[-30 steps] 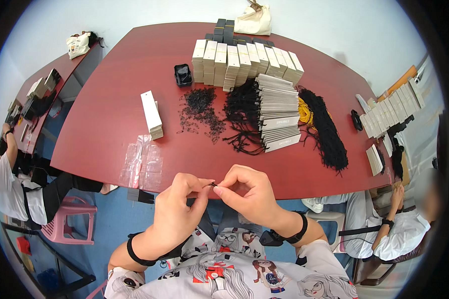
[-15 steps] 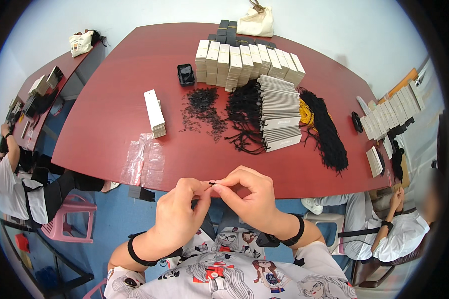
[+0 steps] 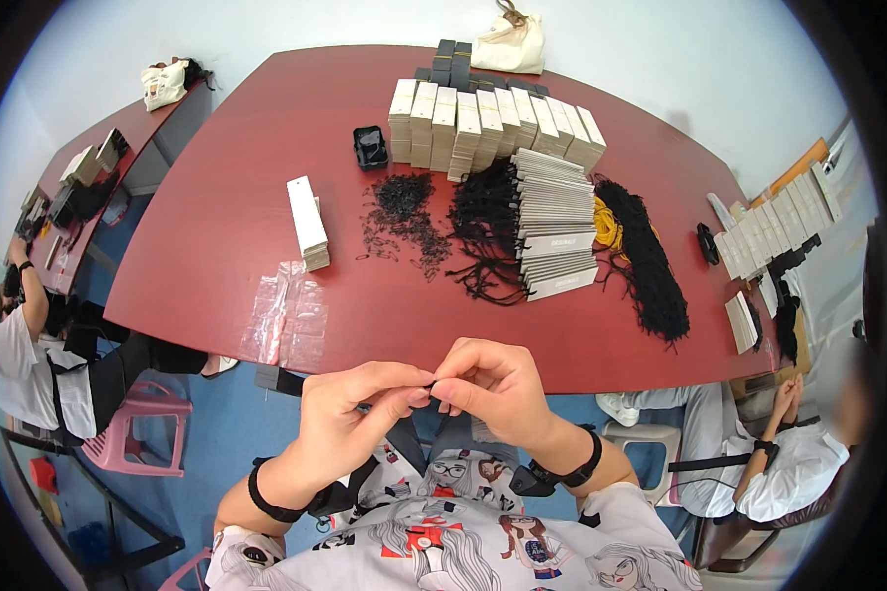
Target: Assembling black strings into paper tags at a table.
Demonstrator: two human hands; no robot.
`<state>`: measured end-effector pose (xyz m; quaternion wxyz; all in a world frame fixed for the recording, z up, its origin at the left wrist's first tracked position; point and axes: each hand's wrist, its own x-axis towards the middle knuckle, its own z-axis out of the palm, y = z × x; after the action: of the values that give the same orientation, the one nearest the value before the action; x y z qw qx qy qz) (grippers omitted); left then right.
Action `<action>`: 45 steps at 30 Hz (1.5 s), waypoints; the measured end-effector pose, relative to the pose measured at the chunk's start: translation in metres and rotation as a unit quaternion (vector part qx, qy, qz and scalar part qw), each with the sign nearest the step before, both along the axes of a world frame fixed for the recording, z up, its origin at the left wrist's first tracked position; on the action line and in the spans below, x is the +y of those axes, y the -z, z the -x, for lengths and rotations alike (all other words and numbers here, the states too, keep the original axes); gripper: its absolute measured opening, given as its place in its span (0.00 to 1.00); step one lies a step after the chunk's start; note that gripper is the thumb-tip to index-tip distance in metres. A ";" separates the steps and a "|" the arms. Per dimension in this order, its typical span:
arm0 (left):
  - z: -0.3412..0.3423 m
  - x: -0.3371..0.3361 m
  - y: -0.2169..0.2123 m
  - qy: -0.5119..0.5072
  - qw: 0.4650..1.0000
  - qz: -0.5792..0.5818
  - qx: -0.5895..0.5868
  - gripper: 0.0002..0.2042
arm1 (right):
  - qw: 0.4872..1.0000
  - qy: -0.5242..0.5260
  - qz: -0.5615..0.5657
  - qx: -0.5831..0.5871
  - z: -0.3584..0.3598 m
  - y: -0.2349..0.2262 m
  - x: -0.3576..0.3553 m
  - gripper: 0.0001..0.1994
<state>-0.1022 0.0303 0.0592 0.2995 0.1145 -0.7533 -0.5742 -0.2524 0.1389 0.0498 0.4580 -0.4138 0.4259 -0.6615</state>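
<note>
A small black item (image 3: 431, 384) is held between the fingertips of both hands, just in front of the near edge of the red-brown table (image 3: 207, 207). It is pinched by thumb and forefinger of the left hand (image 3: 337, 419) and by thumb and forefinger of the right hand (image 3: 501, 394); the fingertips of the two hands are brought together. Most of the item is covered by the fingers, and its exact form cannot be told.

On the table, a small stack of white strips (image 3: 307, 222) is placed left of a loose heap of small black pieces (image 3: 401, 202). A black open box (image 3: 371, 148) is noted behind the heap. Tall stacks of white strips (image 3: 429, 123) are lined up at the rear, with dark blocks (image 3: 451, 64) behind them. A row of overlapping tags (image 3: 554, 212) is laid in front, its black cords (image 3: 483, 202) spread to the left. To its right, a yellow cord bundle (image 3: 607, 231) is seen beside a black cord bundle (image 3: 650, 261). Clear film (image 3: 288, 315) is fixed near the front edge.
</note>
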 end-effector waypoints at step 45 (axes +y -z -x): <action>0.004 -0.016 0.024 -0.089 0.928 0.363 -0.007 0.09 | 0.986 0.016 -0.153 0.063 -0.007 0.023 -0.018 0.06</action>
<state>-0.1064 0.0146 0.0348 0.3647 0.0685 -0.8992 -0.2320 -0.2453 0.1213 0.0270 0.4772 -0.3730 0.5570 -0.5683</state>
